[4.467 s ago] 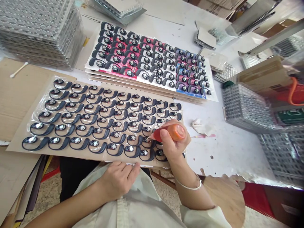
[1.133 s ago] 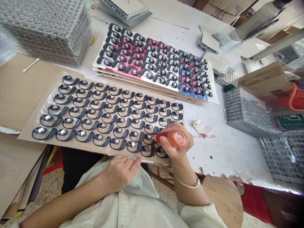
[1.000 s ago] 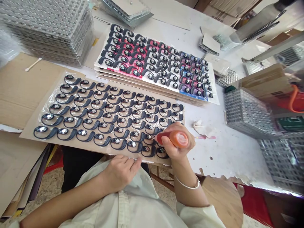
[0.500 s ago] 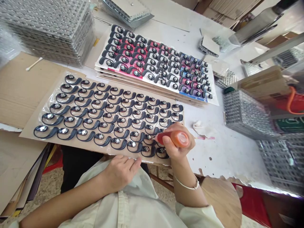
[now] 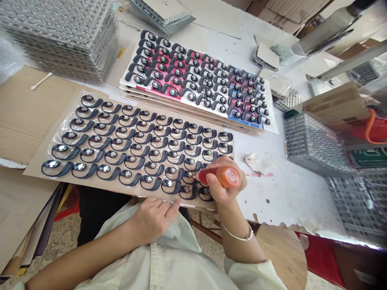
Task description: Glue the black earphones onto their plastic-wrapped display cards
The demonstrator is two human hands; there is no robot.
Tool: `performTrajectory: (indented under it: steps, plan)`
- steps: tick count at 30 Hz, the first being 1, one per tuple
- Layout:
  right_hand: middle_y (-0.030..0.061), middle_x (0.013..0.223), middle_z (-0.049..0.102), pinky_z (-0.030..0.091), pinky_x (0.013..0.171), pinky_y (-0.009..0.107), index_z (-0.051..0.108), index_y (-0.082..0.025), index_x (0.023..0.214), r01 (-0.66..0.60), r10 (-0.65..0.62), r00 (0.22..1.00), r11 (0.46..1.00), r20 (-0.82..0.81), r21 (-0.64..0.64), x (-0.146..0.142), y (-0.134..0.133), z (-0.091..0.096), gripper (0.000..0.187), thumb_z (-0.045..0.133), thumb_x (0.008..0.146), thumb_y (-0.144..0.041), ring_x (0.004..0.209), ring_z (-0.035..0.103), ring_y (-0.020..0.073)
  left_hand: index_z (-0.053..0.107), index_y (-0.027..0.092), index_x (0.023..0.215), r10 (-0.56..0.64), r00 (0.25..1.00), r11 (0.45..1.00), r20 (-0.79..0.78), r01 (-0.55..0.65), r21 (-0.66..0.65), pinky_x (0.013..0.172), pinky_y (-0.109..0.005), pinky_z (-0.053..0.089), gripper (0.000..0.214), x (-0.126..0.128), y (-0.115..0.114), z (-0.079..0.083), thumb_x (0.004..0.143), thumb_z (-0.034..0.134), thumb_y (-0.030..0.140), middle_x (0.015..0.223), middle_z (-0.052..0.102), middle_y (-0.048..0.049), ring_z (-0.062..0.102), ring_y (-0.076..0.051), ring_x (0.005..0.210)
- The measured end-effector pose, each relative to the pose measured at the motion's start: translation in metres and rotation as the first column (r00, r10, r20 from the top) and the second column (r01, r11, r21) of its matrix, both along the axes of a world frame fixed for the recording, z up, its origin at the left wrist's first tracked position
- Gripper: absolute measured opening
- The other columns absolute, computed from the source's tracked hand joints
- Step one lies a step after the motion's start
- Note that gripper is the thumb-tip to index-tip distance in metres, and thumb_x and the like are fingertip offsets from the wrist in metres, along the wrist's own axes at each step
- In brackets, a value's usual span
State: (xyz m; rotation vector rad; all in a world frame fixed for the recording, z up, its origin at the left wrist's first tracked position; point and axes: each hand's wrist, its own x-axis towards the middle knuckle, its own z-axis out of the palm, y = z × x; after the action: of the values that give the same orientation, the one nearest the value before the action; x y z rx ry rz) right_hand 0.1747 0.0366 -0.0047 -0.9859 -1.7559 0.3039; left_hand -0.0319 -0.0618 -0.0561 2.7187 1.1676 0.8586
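– While the right hand (image 5: 225,181) sits at the right end of the cardboard sheet (image 5: 32,172), what is it gripping?

– A small orange bottle (image 5: 223,176). Fingers and thumb are wrapped round it, and its red tip points down-left at the black ear hooks (image 5: 133,149) in the sheet's nearest rows. I can't tell whether the tip touches one.

– And the left hand (image 5: 151,219)?

– It lies on the pale garment at the sheet's near edge. The fingers are loosely bent and hold nothing, with the fingertips right at the cardboard.

– What does the sheet lie on?

– A white table (image 5: 287,193), scuffed and chipped along its near edge. The sheet's near edge juts past it, above the person's lap. By the sheet's left end there is more flat brown cardboard, with a cotton swab (image 5: 40,80) on it.

– What is behind the sheet?

– Just behind it is a pile of printed cards (image 5: 271,117), pink and blue, loaded with more hooks. Behind the left end is a tall stack of clear trays (image 5: 60,36).

– And to its right?

– A crumpled tissue (image 5: 255,162) lies just beside the sheet. Farther right stand wire-mesh baskets (image 5: 311,141).

– Below it?

– A speckled floor (image 5: 60,237), and a round wooden stool (image 5: 284,249) under the sheet's right end.
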Motion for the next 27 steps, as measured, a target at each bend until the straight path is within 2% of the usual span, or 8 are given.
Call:
performTrajectory:
  steps: [11,18,27]
  plan:
    - [0.0000,0.067,0.058,0.043,0.050,0.031,0.058,-0.020,0.085,0.010,-0.010,1.000,1.000,-0.014,-0.007,-0.0029,0.0011,0.0005,0.016,0.067,0.077,-0.031,0.055,0.053,0.0147,0.059,0.012,0.112,0.002,1.000,1.000,-0.008,-0.001,0.029,0.057,-0.031,0.030,0.030,0.0009,0.0022,0.0027,0.083,0.065,0.017,0.063,0.051,0.0029,0.048,-0.013,0.055]
    - [0.0004,0.068,0.059,0.044,0.051,0.031,0.059,-0.019,0.086,0.008,-0.009,1.000,1.000,-0.028,-0.006,-0.0036,0.0008,-0.0015,0.016,0.067,0.077,-0.030,0.056,0.053,0.0147,0.057,0.012,0.116,-0.004,0.999,1.000,-0.032,0.005,0.014,0.057,-0.031,0.031,0.034,-0.0008,-0.0006,-0.0013,0.083,0.064,0.016,0.064,0.053,0.0021,0.050,-0.013,0.057]
    - [0.0002,0.067,0.058,0.043,0.050,0.030,0.058,-0.020,0.085,0.000,-0.001,1.000,0.999,-0.028,-0.032,-0.0026,0.0005,-0.0001,0.015,0.067,0.077,-0.030,0.056,0.053,0.0145,0.059,0.011,0.112,0.005,1.000,1.000,0.005,-0.005,0.031,0.056,-0.031,0.032,0.030,0.0016,0.0027,0.0006,0.083,0.064,0.016,0.063,0.053,0.0025,0.050,-0.013,0.055]
